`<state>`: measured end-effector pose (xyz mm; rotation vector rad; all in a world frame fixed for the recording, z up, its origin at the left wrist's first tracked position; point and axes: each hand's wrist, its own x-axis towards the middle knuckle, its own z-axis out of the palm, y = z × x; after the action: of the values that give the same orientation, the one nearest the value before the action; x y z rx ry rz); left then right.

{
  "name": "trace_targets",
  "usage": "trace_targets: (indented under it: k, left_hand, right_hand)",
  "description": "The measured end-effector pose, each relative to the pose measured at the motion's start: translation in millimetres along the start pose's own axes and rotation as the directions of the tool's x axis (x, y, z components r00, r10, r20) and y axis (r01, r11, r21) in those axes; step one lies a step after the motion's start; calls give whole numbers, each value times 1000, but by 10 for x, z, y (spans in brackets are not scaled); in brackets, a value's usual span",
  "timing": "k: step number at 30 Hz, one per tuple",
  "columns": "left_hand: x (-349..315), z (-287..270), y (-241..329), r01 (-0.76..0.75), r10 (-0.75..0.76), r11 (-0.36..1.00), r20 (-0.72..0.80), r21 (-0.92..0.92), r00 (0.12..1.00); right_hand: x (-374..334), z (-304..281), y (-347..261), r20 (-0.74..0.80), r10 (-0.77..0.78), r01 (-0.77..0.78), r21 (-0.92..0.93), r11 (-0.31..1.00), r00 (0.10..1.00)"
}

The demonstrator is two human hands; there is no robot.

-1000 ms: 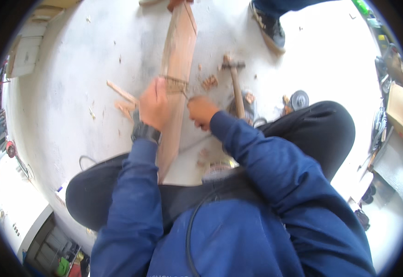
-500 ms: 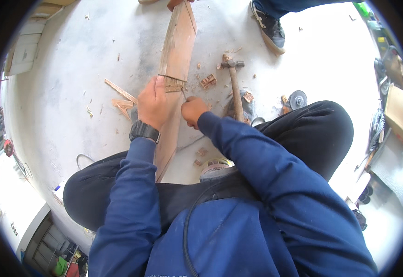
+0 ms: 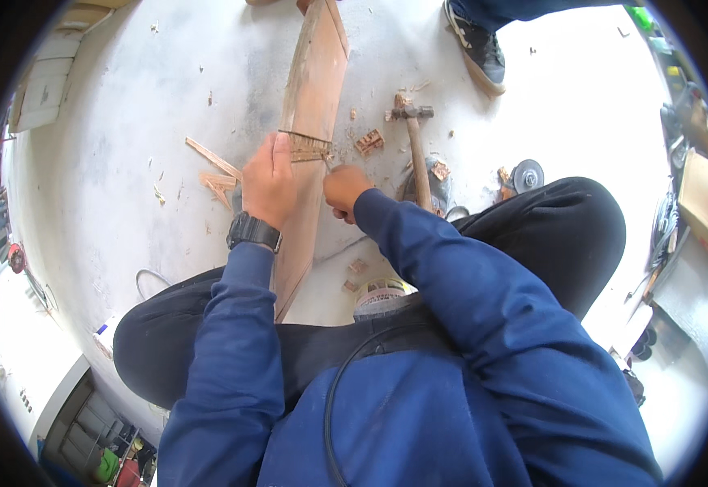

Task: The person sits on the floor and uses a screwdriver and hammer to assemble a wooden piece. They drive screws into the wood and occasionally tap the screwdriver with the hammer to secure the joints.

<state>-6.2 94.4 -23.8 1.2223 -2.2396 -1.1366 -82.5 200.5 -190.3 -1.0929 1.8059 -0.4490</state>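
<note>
A long wooden plank (image 3: 315, 89) runs away from me, with a rough notch (image 3: 309, 148) cut across it between two dark lines. My left hand (image 3: 268, 180), a black watch on its wrist, grips the plank's left side next to the notch. My right hand (image 3: 344, 192) is closed in a fist at the right edge. From it a thin chisel (image 3: 327, 162) reaches into the notch's right end; the fist hides its handle. To the right of the plank lies a wooden-handled hammer (image 3: 416, 154). Beside its head sits a chipped wood block (image 3: 369, 142).
Wood splinters (image 3: 214, 166) lie left of the plank. A disc-shaped metal tool part (image 3: 528, 176) rests by my right knee. A tub (image 3: 381, 294) stands between my legs. Another person's shoe (image 3: 481, 57) is at the far right, and a hand touches the plank's far end.
The chisel and my right hand have shifted slightly at the notch's right end. My left hand stays on the plank. The whole view has moved a little.
</note>
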Motion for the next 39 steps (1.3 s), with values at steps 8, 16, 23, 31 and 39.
trace_targets:
  k: [8,16,23,31,39]
  left_hand:
    - [29,0,-43,5,-4,997,-12,73,1000]
    - [38,-8,-12,18,-21,997,35,80,999]
    - [12,5,-12,-22,21,994,4,108,1000]
    - [41,-21,36,-1,1,998,1,70,1000]
    - [23,-21,14,-15,15,998,0,63,1000]
  right_hand:
    - [128,-564,245,275,-39,-78,402,912,961]
    - [-72,-946,-168,557,319,-631,565,531,767]
    - [-131,-1235,-380,564,412,-697,598,396,716]
    - [-205,-1348,-536,516,-83,6,148,989,853]
    - [-19,-1167,-548,635,348,-721,563,403,690]
